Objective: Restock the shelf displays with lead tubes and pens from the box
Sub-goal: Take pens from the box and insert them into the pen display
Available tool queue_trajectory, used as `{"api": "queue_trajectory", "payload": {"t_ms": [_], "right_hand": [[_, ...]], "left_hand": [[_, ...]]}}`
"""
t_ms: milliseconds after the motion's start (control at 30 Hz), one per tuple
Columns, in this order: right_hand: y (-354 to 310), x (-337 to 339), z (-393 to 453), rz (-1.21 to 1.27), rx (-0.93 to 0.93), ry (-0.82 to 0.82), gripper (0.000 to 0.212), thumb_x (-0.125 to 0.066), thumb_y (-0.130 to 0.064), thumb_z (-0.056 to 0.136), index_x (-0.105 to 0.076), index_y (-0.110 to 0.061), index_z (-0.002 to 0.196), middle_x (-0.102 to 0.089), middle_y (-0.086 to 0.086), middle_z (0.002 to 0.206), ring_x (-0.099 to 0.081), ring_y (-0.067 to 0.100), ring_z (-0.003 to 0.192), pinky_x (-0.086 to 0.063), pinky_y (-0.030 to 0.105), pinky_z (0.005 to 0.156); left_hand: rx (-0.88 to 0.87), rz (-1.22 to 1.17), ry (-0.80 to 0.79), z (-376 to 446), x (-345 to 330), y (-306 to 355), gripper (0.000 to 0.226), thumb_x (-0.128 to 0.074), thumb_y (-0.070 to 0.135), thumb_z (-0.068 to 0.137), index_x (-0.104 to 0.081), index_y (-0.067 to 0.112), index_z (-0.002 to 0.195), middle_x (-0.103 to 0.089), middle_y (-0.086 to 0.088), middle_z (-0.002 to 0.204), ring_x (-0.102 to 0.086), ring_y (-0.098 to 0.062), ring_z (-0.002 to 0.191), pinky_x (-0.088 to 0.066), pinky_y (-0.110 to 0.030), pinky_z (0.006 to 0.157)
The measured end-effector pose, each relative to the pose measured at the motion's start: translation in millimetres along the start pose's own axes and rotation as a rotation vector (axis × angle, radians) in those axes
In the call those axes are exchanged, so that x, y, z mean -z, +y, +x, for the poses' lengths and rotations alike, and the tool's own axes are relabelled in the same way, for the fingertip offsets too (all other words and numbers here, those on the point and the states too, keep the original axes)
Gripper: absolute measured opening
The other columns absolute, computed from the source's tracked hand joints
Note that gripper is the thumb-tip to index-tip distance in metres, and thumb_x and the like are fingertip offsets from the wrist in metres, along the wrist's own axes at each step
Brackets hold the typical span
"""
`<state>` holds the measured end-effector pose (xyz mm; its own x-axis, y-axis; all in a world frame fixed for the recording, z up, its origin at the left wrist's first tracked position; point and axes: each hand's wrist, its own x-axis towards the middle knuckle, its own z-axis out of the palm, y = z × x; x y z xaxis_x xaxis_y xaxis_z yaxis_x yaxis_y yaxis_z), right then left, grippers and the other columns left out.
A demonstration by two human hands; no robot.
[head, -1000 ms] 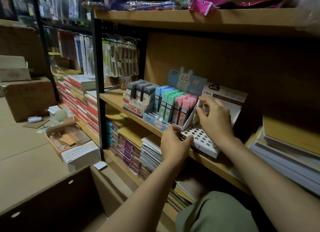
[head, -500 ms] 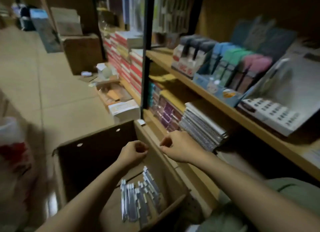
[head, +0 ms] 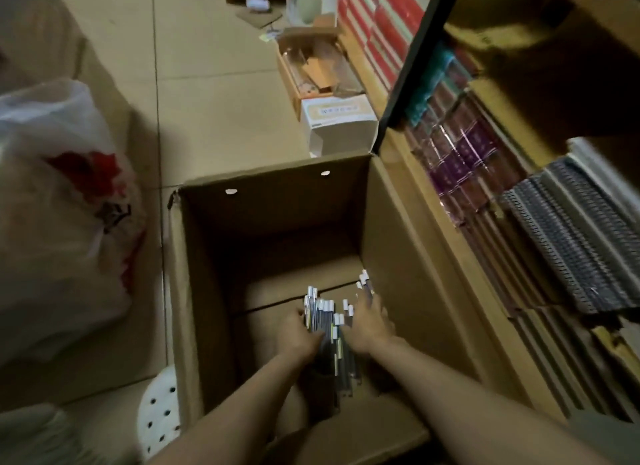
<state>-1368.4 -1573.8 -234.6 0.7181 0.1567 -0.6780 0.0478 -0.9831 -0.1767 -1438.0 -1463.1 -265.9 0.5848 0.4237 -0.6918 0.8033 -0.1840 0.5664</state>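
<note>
Deep in the open cardboard box (head: 398, 242): slim dark pens (head: 329, 329) with white caps, bunched lengthwise. Left hand (head: 299, 336) curled against the bunch's left side, right hand (head: 369, 320) spread on its right; actual grasp unclear.

the tiled floor (head: 214, 93) carries a large open cardboard box (head: 391, 242), set just beside the wooden shelf unit (head: 408, 159). left of the box sits a white plastic bag with red print (head: 59, 201). beyond it lie a small white carton (head: 337, 125), an open brown carton (head: 311, 73) and cardboard scraps (head: 258, 14). a white perforated piece (head: 159, 412) rests at the box's near left corner.
</note>
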Motion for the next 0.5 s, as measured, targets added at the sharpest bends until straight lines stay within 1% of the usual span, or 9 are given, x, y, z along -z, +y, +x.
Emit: {"api": "queue_trajectory", "payload": {"t_ms": [33, 100, 200, 267, 333, 400, 500], "right_hand": [[0.9, -7.2, 2.9, -0.013, -0.02, 0.0, 0.08, -0.059, -0.029, 0.094, -0.008, -0.014, 0.153, 0.001, 0.014, 0.161, -0.01, 0.035, 0.148, -0.022, 0.048, 0.118], [1.7, -17.6, 6.7, -0.025, -0.041, 0.038, 0.082, -0.062, -0.028, 0.093, -0.008, -0.016, 0.154, 0.0, 0.013, 0.161, -0.011, 0.034, 0.147, -0.024, 0.048, 0.116], [4.2, -22.3, 11.0, 0.017, -0.049, 0.168, 0.08, -0.06, -0.019, 0.093, -0.008, -0.016, 0.154, -0.021, 0.015, 0.154, -0.026, 0.032, 0.14, -0.036, 0.042, 0.11], [7.1, -19.5, 13.5, -0.006, -0.041, 0.199, 0.08, -0.057, -0.01, 0.093, -0.006, -0.013, 0.154, -0.031, 0.017, 0.147, -0.035, 0.031, 0.134, -0.039, 0.037, 0.107], [11.0, -15.7, 15.3, -0.103, -0.01, 0.208, 0.078, -0.055, -0.005, 0.093, -0.006, -0.008, 0.153, -0.035, 0.019, 0.142, -0.041, 0.031, 0.131, -0.039, 0.034, 0.106], [13.0, -13.4, 16.6, -0.212, 0.03, 0.214, 0.071, -0.05, -0.006, 0.096, -0.007, -0.003, 0.152, -0.037, 0.02, 0.142, -0.042, 0.031, 0.129, -0.039, 0.035, 0.105], [13.0, -14.4, 15.8, -0.301, 0.074, 0.197, 0.065, -0.043, -0.005, 0.099, -0.007, -0.001, 0.152, -0.037, 0.022, 0.142, -0.044, 0.032, 0.126, -0.039, 0.037, 0.104]], "left_hand": [[-0.009, 0.004, 0.015, 2.5, -4.8, -1.5, 0.036, -0.072, 0.015, 0.083, -0.053, 0.016, 0.114, -0.065, -0.003, 0.111, -0.061, -0.016, 0.097, -0.053, -0.035, 0.089], [-0.018, 0.007, 0.07, 7.9, -10.4, -3.5, 0.042, -0.074, 0.017, 0.082, -0.054, 0.016, 0.118, -0.063, -0.002, 0.114, -0.06, -0.019, 0.105, -0.05, -0.039, 0.094], [0.017, 0.006, 0.126, 15.1, -12.8, -3.1, 0.037, -0.075, 0.019, 0.081, -0.057, 0.015, 0.113, -0.064, -0.003, 0.109, -0.061, -0.019, 0.101, -0.051, -0.036, 0.089], [0.047, 0.013, 0.121, 18.7, -14.5, -1.7, 0.034, -0.074, 0.02, 0.083, -0.057, 0.015, 0.112, -0.064, -0.003, 0.108, -0.061, -0.02, 0.1, -0.051, -0.037, 0.089], [0.064, 0.021, 0.116, 18.4, -17.4, 1.1, 0.031, -0.072, 0.02, 0.085, -0.059, 0.015, 0.112, -0.065, -0.003, 0.107, -0.062, -0.02, 0.1, -0.052, -0.038, 0.09], [0.046, 0.03, 0.123, 18.0, -21.6, 1.0, 0.028, -0.07, 0.02, 0.086, -0.06, 0.014, 0.112, -0.066, -0.004, 0.108, -0.062, -0.021, 0.101, -0.051, -0.038, 0.091], [0.02, 0.101, 0.15, 17.0, -22.7, -1.7, 0.023, -0.065, 0.02, 0.09, -0.062, 0.014, 0.112, -0.064, -0.005, 0.11, -0.06, -0.022, 0.103, -0.049, -0.036, 0.091]]}}
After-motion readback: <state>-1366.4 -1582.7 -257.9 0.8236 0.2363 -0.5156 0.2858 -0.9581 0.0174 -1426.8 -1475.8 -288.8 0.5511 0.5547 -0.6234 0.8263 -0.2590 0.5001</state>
